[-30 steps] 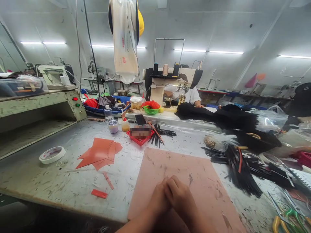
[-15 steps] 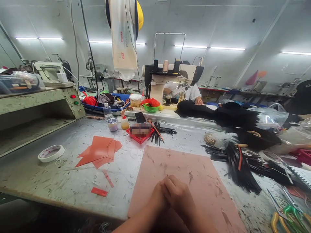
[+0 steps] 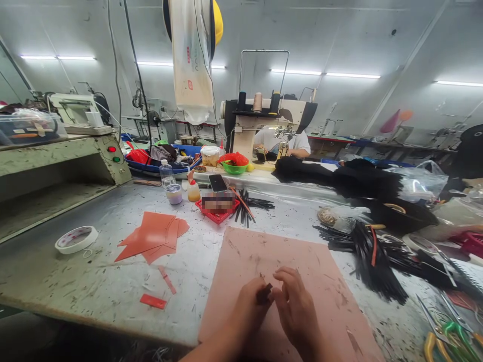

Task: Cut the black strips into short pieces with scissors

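My left hand (image 3: 251, 301) is closed around a small dark piece (image 3: 264, 293), whose end sticks out between thumb and fingers. Just to its right is my right hand (image 3: 296, 306), its fingers apart and slightly curled, the thumb close to the dark piece. Both hands are over the lower part of a pink board (image 3: 279, 251) marked with dark scuffs. Whether the right thumb touches the piece cannot be made out.
Orange sheets (image 3: 156, 236), a tape roll (image 3: 76, 240) and a red strip (image 3: 153, 301) are on the left. A red basket (image 3: 217, 216) stands behind the board. Black strips (image 3: 372, 261) and scissors (image 3: 437, 332) lie right. A person sits behind a sewing machine (image 3: 247, 136).
The hands, clasped together before, have come apart. My right hand has moved slightly right and its fingers have opened, and the dark piece in my left hand now shows.
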`<state>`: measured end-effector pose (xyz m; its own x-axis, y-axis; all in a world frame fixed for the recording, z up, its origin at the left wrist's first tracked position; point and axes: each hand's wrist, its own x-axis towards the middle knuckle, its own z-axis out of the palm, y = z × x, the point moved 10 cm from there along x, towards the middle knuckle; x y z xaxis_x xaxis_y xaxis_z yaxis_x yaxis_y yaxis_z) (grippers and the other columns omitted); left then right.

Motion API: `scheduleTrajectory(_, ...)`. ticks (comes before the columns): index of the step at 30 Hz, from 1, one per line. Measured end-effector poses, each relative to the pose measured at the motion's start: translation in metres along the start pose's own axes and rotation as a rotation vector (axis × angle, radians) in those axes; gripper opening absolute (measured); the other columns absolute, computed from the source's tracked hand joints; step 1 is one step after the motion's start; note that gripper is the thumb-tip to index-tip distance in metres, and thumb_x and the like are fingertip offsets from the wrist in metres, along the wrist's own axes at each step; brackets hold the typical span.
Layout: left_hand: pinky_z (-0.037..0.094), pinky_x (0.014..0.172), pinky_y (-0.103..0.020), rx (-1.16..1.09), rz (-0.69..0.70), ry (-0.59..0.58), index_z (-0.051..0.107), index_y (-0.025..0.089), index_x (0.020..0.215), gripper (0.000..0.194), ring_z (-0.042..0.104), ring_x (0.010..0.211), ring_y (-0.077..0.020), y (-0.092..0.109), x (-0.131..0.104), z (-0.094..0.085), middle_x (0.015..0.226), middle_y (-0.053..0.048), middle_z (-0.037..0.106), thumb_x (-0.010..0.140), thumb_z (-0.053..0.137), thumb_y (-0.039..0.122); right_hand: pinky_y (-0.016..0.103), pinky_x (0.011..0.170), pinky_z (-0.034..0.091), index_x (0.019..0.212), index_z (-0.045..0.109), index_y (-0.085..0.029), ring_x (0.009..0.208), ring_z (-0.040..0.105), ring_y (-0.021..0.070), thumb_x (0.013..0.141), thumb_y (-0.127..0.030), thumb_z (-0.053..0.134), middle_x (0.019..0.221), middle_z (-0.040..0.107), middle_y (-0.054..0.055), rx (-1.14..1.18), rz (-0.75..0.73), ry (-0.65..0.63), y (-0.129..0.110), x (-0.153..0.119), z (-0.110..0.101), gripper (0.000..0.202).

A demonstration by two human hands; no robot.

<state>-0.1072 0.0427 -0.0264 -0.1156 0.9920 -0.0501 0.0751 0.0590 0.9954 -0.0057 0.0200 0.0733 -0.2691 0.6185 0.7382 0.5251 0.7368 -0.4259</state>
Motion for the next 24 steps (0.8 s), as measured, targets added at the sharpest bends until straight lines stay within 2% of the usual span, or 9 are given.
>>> scheduleTrajectory(3, 0.026, 0.052, -0.025, -0.015, -0.002, -0.003, 0.034, 0.021, 0.052, 0.038, 0.03, 0.054, -0.0108, 0.001, 0.002, -0.001, 0.053, 0.006, 0.033, 0.067, 0.059, 0.046, 0.026, 0.055, 0.049, 0.093, 0.051, -0.02, 0.068, 0.061, 0.0173, 0.088, -0.022, 0.04, 0.087, 0.06, 0.008, -0.031, 0.086, -0.02, 0.02, -0.001, 0.001, 0.012)
scheduleTrajectory(7, 0.031, 0.052, -0.024, -0.067, -0.002, -0.07, 0.035, 0.021, 0.056, 0.04, 0.035, 0.053, -0.0108, 0.012, 0.018, 0.004, 0.055, 0.006, 0.034, 0.07, 0.055, 0.053, 0.024, 0.047, 0.045, 0.089, 0.052, -0.019, 0.047, 0.052, 0.0114, 0.088, -0.028, 0.04, 0.082, 0.06, 0.005, -0.082, 0.131, -0.092, 0.04, 0.014, 0.013, 0.015)
scheduleTrajectory(10, 0.032, 0.051, -0.024, -0.093, 0.018, -0.076, 0.037, 0.021, 0.055, 0.042, 0.037, 0.053, -0.0109, 0.022, 0.04, -0.001, 0.054, 0.006, 0.035, 0.068, 0.057, 0.056, 0.025, 0.049, 0.046, 0.089, 0.054, -0.019, 0.049, 0.054, 0.0122, 0.088, -0.029, 0.038, 0.081, 0.061, 0.005, -0.135, 0.128, -0.163, 0.054, 0.041, 0.027, 0.019)
scheduleTrajectory(13, 0.028, 0.05, -0.024, -0.099, 0.03, -0.048, 0.035, 0.021, 0.054, 0.042, 0.031, 0.052, -0.0095, 0.021, 0.062, -0.012, 0.053, 0.007, 0.032, 0.068, 0.06, 0.051, 0.028, 0.058, 0.049, 0.089, 0.057, -0.019, 0.061, 0.059, 0.0156, 0.087, -0.027, 0.039, 0.082, 0.062, 0.006, -0.163, 0.106, -0.222, 0.072, 0.075, 0.047, 0.02)
scheduleTrajectory(16, 0.027, 0.052, -0.024, -0.114, 0.016, -0.075, 0.034, 0.021, 0.052, 0.04, 0.032, 0.053, -0.0097, 0.009, 0.076, -0.02, 0.053, 0.007, 0.033, 0.067, 0.063, 0.045, 0.032, 0.071, 0.049, 0.089, 0.06, -0.018, 0.078, 0.06, 0.0199, 0.085, -0.025, 0.042, 0.087, 0.063, 0.007, -0.209, 0.075, -0.29, 0.095, 0.108, 0.077, 0.02)
scheduleTrajectory(19, 0.03, 0.051, -0.023, -0.149, -0.04, -0.126, 0.039, 0.02, 0.055, 0.036, 0.038, 0.052, -0.0104, -0.009, 0.082, -0.024, 0.053, 0.006, 0.038, 0.067, 0.063, 0.045, 0.036, 0.081, 0.046, 0.089, 0.063, -0.019, 0.089, 0.058, 0.0222, 0.085, -0.022, 0.046, 0.092, 0.064, 0.007, -0.285, 0.073, -0.374, 0.123, 0.142, 0.115, 0.018)
scheduleTrajectory(21, 0.032, 0.05, -0.023, -0.178, -0.106, -0.138, 0.042, 0.02, 0.056, 0.034, 0.041, 0.05, -0.0107, -0.022, 0.082, -0.027, 0.052, 0.006, 0.041, 0.067, 0.064, 0.045, 0.037, 0.084, 0.045, 0.09, 0.064, -0.019, 0.092, 0.058, 0.0217, 0.086, -0.021, 0.048, 0.094, 0.064, 0.007, -0.342, 0.083, -0.441, 0.142, 0.165, 0.147, 0.016)
scheduleTrajectory(24, 0.037, 0.05, -0.023, -0.24, -0.238, -0.065, 0.05, 0.02, 0.059, 0.031, 0.048, 0.051, -0.0124, -0.042, 0.081, -0.037, 0.052, 0.005, 0.049, 0.062, 0.071, 0.043, 0.04, 0.086, 0.045, 0.099, 0.061, -0.017, 0.096, 0.057, 0.0196, 0.088, -0.025, 0.051, 0.103, 0.061, 0.006, -0.423, 0.088, -0.558, 0.167, 0.2, 0.2, 0.016)
